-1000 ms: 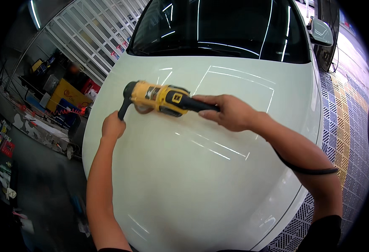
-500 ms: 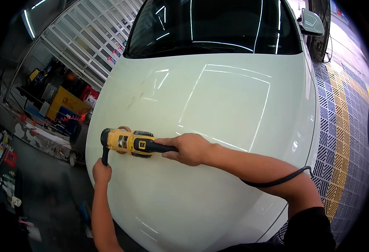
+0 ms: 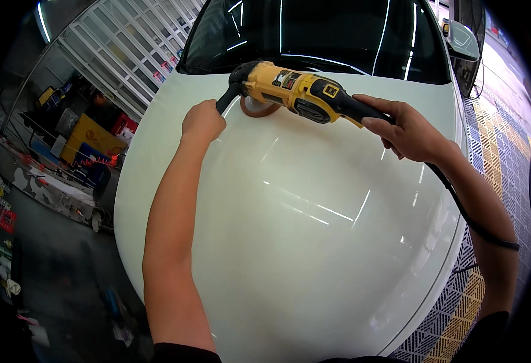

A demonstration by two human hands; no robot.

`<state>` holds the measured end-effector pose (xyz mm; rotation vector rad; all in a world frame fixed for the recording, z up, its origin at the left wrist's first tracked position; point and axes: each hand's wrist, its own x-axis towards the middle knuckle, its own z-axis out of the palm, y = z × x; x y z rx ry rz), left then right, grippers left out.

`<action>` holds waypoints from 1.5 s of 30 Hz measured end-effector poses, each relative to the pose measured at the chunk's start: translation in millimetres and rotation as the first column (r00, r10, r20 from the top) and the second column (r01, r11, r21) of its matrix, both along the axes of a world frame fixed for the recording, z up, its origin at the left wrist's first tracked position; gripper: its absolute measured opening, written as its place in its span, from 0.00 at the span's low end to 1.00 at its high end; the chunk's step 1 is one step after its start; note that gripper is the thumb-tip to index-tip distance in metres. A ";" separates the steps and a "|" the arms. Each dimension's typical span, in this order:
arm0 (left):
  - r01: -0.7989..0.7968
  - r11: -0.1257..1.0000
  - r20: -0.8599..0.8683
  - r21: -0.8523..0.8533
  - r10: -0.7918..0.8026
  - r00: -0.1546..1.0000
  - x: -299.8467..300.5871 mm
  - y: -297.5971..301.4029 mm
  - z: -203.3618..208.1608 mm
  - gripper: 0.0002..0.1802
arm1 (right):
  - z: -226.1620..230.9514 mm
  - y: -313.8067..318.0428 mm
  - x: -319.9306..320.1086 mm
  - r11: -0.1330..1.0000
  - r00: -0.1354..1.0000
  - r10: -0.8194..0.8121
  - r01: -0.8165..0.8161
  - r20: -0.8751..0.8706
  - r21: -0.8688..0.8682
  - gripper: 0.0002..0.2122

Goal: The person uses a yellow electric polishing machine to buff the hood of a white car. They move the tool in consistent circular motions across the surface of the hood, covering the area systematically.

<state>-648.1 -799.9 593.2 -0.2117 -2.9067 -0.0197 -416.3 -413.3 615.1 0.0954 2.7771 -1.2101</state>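
Buffing of the white car hood [image 3: 265,254] appears underway: the yellow rotary polisher [image 3: 295,92] sits near the hood's rear edge, its pad [image 3: 258,111] apparently touching paint. The left hand [image 3: 205,121] is closed round the side handle [image 3: 228,100], the right hand [image 3: 407,128] round the rear grip [image 3: 365,110]. Another pass would call for level, even pressure.
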 end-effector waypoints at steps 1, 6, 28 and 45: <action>-0.014 1.000 0.018 0.011 0.013 1.000 17.9 -13.3 -6.6 0.12 | -2.3 -3.5 9.4 1.000 1.000 0.019 -0.019 0.000 -0.009 0.28; -0.064 0.992 0.077 0.108 0.056 0.995 149.4 -101.0 -31.5 0.10 | -6.4 -47.0 72.4 0.965 0.963 0.263 -0.263 -0.049 0.009 0.27; -0.102 0.988 0.039 0.120 0.098 0.994 229.1 -139.9 -44.2 0.08 | -37.6 -66.6 137.1 0.949 0.944 0.311 -0.315 -0.110 -0.025 0.27; 0.072 0.996 0.094 0.043 -0.076 0.993 154.0 0.2 -15.6 0.10 | -36.6 10.8 157.7 0.992 0.993 0.055 -0.067 -0.107 -0.104 0.27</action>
